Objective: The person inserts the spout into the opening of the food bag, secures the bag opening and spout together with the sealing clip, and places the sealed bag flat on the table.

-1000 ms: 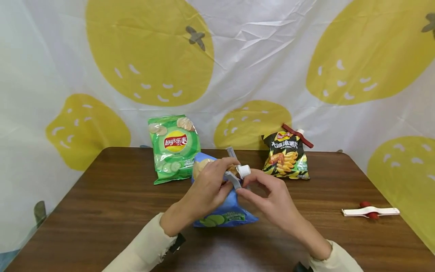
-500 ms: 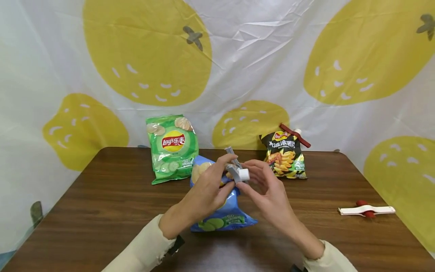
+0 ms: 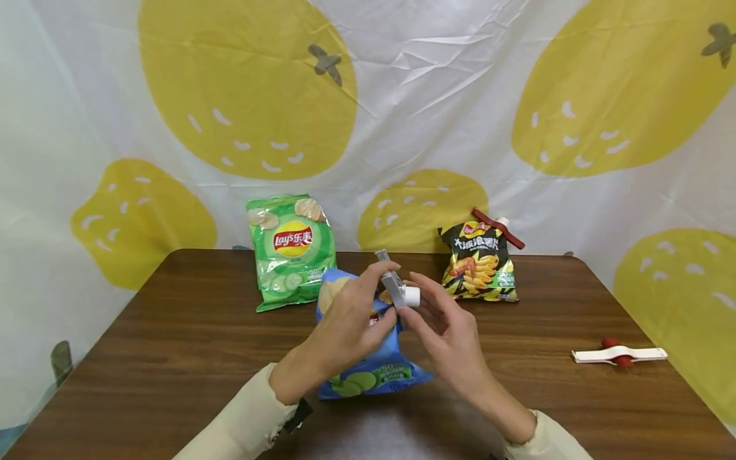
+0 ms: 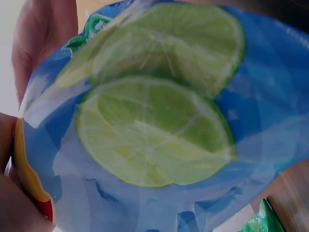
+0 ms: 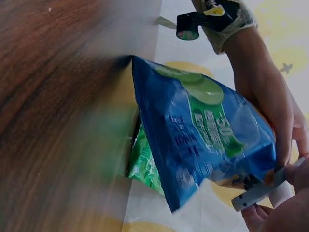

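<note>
In the head view a blue bag of potato chips [image 3: 374,367] with lime slices printed on it stands near the table's middle, tilted between both hands. A grey bag clip [image 3: 393,289] with a white knob [image 3: 411,296] lies across its top. My left hand [image 3: 342,322] pinches the bag's top beside the clip, index finger above and thumb below. With thumb and fingers my right hand [image 3: 451,329] grips the clip around the knob. Lime prints on the bag [image 4: 154,130] fill the left wrist view. The right wrist view shows the clip's end [image 5: 248,198] sticking out past the bag.
Leaning at the back left is a green Lay's chip bag [image 3: 294,255]. At the back right stands a black chip bag [image 3: 477,262] with a red clip [image 3: 498,228] on its top. A white clip with a red knob [image 3: 620,355] lies on the table [image 3: 190,358] at right.
The clip's grey arms stood apart and askew; now they lie closer together in line. The right hand has shifted around the knob, and the blue bag has moved slightly left and nearer.
</note>
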`<state>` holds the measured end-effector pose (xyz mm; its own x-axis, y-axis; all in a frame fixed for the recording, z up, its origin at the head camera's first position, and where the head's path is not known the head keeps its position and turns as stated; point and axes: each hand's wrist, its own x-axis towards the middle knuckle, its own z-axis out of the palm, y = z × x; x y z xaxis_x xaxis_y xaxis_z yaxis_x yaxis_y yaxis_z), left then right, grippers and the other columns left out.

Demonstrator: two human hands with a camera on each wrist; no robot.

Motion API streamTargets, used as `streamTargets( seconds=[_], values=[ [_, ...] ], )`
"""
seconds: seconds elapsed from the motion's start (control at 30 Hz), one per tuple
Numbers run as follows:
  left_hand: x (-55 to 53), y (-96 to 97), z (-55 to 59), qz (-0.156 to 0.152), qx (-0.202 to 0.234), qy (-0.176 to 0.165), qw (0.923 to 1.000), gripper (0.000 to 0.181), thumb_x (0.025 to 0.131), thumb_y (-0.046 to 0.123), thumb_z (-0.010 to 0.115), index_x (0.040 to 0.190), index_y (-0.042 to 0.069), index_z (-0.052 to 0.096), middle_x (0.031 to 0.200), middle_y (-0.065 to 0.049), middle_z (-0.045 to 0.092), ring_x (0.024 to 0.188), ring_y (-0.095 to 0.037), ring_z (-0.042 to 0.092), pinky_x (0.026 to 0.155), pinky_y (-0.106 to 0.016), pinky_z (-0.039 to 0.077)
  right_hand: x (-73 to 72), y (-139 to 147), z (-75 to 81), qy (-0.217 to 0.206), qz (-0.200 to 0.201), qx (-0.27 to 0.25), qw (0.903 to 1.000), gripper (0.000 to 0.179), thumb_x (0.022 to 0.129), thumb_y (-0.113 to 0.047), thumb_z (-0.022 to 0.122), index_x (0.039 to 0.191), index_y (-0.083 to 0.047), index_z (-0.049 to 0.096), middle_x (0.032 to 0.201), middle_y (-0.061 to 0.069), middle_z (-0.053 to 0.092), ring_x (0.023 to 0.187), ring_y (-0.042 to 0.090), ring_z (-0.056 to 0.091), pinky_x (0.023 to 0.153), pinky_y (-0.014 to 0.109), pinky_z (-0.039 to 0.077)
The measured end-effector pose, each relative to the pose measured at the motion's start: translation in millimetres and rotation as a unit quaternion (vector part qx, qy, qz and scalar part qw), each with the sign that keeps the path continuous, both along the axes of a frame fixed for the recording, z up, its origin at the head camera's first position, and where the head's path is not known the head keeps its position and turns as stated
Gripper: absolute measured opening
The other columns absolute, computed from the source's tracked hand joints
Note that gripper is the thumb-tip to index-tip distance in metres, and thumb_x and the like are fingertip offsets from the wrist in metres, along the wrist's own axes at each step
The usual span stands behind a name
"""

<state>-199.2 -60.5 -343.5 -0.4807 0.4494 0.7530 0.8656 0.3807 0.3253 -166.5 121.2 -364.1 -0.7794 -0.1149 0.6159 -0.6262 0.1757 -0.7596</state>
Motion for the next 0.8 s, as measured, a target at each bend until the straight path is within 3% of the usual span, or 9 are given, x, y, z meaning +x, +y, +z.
streamTargets(
  seconds=[0.1, 0.2, 0.4, 0.53, 0.67, 0.8],
  values=[
    [0.8, 1.2, 0.3, 0.002, 0.007, -0.001, 1.0000, 0.051, 0.087, 0.000, 0.066, 0.134, 0.003, 0.045, 0.111, -0.008, 0.061, 0.077, -0.012, 0.050, 0.060, -0.023, 0.040, 2.0, -1.9, -1.2, 0.020, -0.015, -0.003, 0.9997, 0.048, 0.094, 0.002, 0.064, 0.140, -0.010, 0.055, 0.128, 0.015, 0.065, 0.111, 0.022, 0.066, 0.090, 0.030, 0.053],
    [0.8, 2.0, 0.2, -0.008, 0.012, -0.006, 0.9999, 0.049, 0.088, -0.001, 0.068, 0.133, 0.001, 0.046, 0.119, -0.012, 0.062, 0.087, -0.015, 0.056, 0.065, -0.024, 0.045, 1.9, -0.8, -1.8, 0.039, -0.018, 0.030, 0.9986, 0.052, 0.096, 0.002, 0.060, 0.145, -0.010, 0.050, 0.135, 0.014, 0.061, 0.113, 0.023, 0.065, 0.090, 0.030, 0.053],
    [1.7, 3.3, -0.5, -0.013, 0.013, 0.004, 0.9998, 0.045, 0.089, -0.001, 0.069, 0.129, -0.001, 0.048, 0.117, -0.012, 0.063, 0.095, -0.017, 0.062, 0.074, -0.029, 0.052, 0.2, 3.7, -2.0, 0.039, 0.005, 0.079, 0.9961, 0.058, 0.100, 0.001, 0.054, 0.153, -0.016, 0.039, 0.144, 0.009, 0.054, 0.120, 0.022, 0.060, 0.093, 0.029, 0.051],
    [2.9, 5.0, -1.3, -0.005, 0.028, 0.007, 0.9996, 0.042, 0.088, -0.003, 0.068, 0.126, -0.002, 0.050, 0.113, -0.011, 0.063, 0.097, -0.017, 0.063, 0.081, -0.030, 0.054, 0.0, 3.8, -1.7, 0.009, 0.020, 0.062, 0.9978, 0.057, 0.100, -0.001, 0.055, 0.152, -0.018, 0.040, 0.141, 0.010, 0.056, 0.121, 0.022, 0.060, 0.095, 0.028, 0.050],
    [4.4, 6.9, -2.8, 0.000, 0.045, -0.004, 0.9990, 0.041, 0.088, -0.003, 0.068, 0.125, 0.000, 0.051, 0.110, -0.009, 0.063, 0.099, -0.016, 0.063, 0.085, -0.031, 0.054, -0.3, 2.5, -0.4, -0.029, 0.037, 0.010, 0.9988, 0.051, 0.099, -0.002, 0.058, 0.147, -0.015, 0.046, 0.132, 0.012, 0.061, 0.117, 0.022, 0.062, 0.095, 0.027, 0.050],
    [6.1, 8.4, -3.1, -0.008, 0.051, -0.020, 0.9985, 0.041, 0.090, -0.002, 0.068, 0.126, 0.003, 0.049, 0.112, -0.009, 0.065, 0.102, -0.015, 0.063, 0.087, -0.031, 0.054, -0.4, 0.4, 0.5, -0.032, 0.049, -0.038, 0.9976, 0.046, 0.098, 0.001, 0.058, 0.142, -0.008, 0.050, 0.131, 0.015, 0.060, 0.116, 0.022, 0.061, 0.097, 0.028, 0.050]
  ],
)
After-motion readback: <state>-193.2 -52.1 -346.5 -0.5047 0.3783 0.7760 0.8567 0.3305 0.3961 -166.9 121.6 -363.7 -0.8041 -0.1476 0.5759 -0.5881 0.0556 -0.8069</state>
